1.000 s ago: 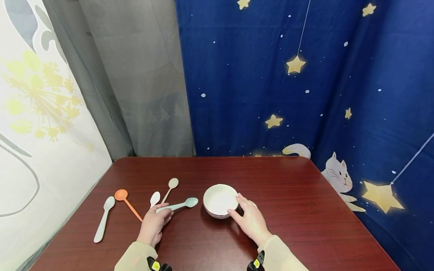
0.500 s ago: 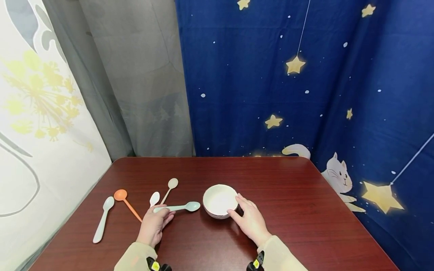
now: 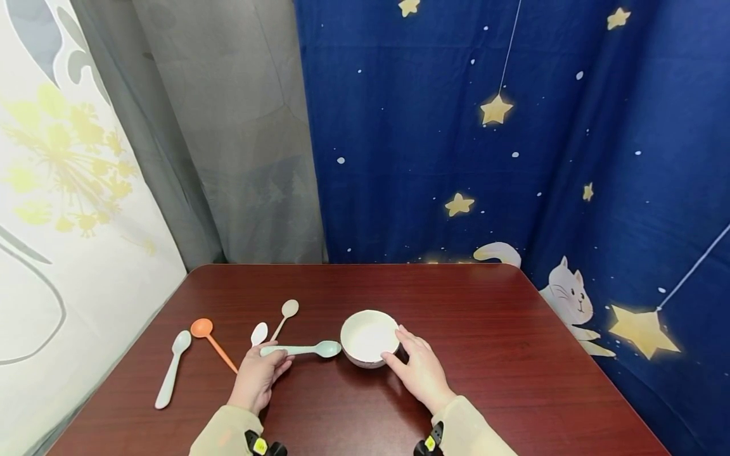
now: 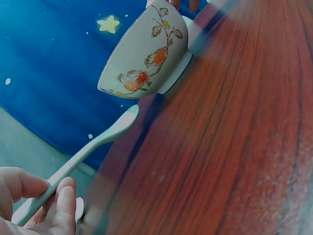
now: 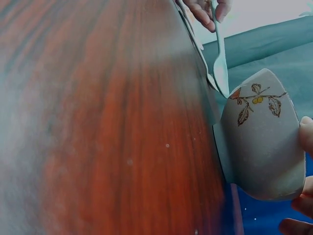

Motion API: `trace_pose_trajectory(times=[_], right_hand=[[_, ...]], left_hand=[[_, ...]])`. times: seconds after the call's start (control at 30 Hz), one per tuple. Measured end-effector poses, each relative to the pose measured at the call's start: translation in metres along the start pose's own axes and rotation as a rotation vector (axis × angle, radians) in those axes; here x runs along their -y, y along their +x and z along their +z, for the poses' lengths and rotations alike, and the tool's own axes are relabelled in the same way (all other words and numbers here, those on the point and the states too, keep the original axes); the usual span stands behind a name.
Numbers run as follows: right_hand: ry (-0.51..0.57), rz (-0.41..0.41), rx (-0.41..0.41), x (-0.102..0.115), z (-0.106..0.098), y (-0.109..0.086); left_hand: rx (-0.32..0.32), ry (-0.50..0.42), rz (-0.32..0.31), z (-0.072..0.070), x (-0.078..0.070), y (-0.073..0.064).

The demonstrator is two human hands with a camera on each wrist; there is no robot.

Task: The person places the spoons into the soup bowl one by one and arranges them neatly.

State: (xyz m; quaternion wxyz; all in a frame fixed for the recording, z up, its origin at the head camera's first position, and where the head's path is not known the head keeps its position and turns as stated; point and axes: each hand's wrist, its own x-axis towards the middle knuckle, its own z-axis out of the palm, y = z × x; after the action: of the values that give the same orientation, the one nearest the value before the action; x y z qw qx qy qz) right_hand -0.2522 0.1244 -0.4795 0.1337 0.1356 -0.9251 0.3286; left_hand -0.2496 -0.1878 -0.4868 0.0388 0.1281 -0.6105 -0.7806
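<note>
In the head view my left hand (image 3: 258, 376) pinches a mint-green spoon (image 3: 302, 349) by its handle, between thumb and fingers. The spoon lies roughly level, its head pointing right, with the tip right at the left side of a white bowl (image 3: 369, 342). Painted birds and a leafy branch decorate the bowl's outside (image 4: 151, 54) in the left wrist view. My right hand (image 3: 422, 370) holds the bowl at its right side, thumb (image 5: 306, 134) and fingers spread along the rim. The bowl stands upright on the table, and its inside shows nothing in it.
Left of my left hand lie an orange spoon (image 3: 212, 342) and a pale spoon (image 3: 173, 369). Just beyond that hand are a white spoon (image 3: 259, 332), partly hidden, and a beige spoon (image 3: 288, 311). The dark red wooden table (image 3: 456, 297) backs onto curtains (image 3: 399, 158).
My left hand has swung the mint-green spoon flatter and slightly right, so its tip has come up to the bowl's side. My right hand and the bowl stay nearly still.
</note>
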Motion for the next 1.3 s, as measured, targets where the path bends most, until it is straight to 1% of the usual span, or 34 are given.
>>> trace_pose_trajectory(times=[0.23, 0.4, 0.53, 0.63, 0.9, 1.0, 1.17, 1.3], right_hand=[[0.001, 0.007, 0.006, 0.001, 0.000, 0.000], [-0.004, 0.011, 0.006, 0.001, 0.000, 0.000], [-0.006, 0.007, 0.001, 0.000, 0.001, 0.000], [-0.006, 0.004, 0.000, -0.001, 0.001, 0.001], [-0.005, 0.009, 0.003, 0.001, 0.000, 0.000], [-0.005, 0.011, 0.005, 0.001, -0.001, 0.000], [-0.006, 0.007, 0.003, 0.001, 0.000, 0.000], [-0.005, 0.005, 0.002, 0.001, -0.001, 0.000]], left_hand=[[-0.013, 0.064, 0.007, 0.002, -0.004, 0.001], [0.010, 0.072, 0.001, 0.002, -0.009, 0.003], [0.015, 0.067, 0.016, 0.002, -0.013, 0.005], [0.022, 0.086, 0.023, 0.002, -0.015, 0.005], [0.078, 0.129, 0.007, 0.006, -0.024, 0.006], [0.069, 0.131, 0.017, 0.009, -0.028, 0.009], [0.027, 0.103, 0.039, 0.013, -0.033, 0.013], [0.033, 0.133, 0.029, 0.014, -0.038, 0.015]])
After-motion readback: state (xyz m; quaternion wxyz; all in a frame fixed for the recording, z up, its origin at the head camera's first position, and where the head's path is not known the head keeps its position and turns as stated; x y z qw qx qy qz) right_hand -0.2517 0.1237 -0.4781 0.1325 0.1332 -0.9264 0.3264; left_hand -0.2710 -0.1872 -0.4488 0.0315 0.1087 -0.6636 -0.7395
